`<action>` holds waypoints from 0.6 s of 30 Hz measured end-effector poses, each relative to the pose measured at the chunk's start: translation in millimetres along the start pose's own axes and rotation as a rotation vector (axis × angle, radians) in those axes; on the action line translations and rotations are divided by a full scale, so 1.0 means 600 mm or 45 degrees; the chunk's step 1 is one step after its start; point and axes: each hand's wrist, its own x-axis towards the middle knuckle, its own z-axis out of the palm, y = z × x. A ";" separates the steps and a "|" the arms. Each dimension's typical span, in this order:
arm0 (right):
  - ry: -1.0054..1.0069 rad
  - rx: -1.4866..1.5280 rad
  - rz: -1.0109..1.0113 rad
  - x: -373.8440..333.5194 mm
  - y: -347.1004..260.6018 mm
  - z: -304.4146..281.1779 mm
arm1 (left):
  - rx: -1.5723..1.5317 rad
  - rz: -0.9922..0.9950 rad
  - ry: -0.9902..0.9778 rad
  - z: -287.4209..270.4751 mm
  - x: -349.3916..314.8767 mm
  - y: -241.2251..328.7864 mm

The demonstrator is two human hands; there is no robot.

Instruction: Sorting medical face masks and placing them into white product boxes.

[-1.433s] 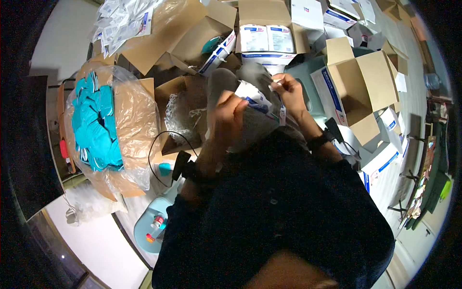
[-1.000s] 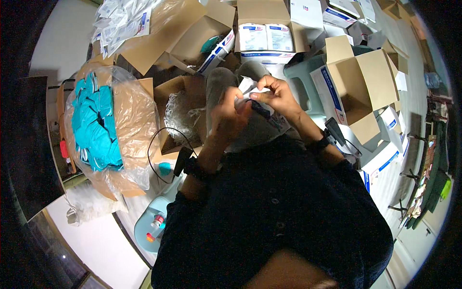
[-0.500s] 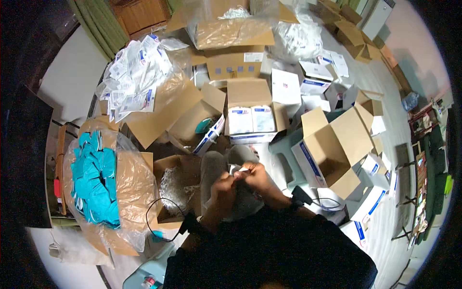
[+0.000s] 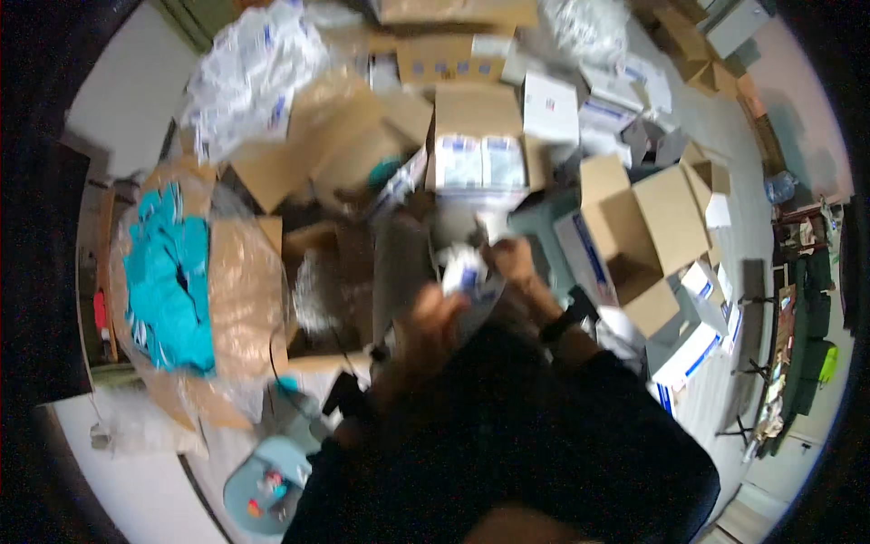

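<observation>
Above my lap, a white-and-blue packet, blurred by motion, lies between my two hands. My left hand is closed at the packet's lower left edge, its fingers smeared. To the packet's upper right, my right hand has its fingers curled together. Whatever is in that pinch is too small and blurred to name. Straight ahead of my knees stands an open carton with two white-and-blue packs side by side in it.
Teal cloth-like items fill a plastic-lined box at left. White packets form a heap at far left. An open carton rests on a grey-green stool at right. Beside my left leg sits a box holding crumpled clear plastic.
My hands, pressed together before, have moved apart, the right one up and to the right. More of the white-and-blue packet shows between them. The view has tilted, shifting the surroundings upward.
</observation>
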 end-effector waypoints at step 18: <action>-0.244 0.600 -0.229 -0.076 -0.199 -0.020 | -0.110 -0.475 -0.121 -0.012 0.060 -0.029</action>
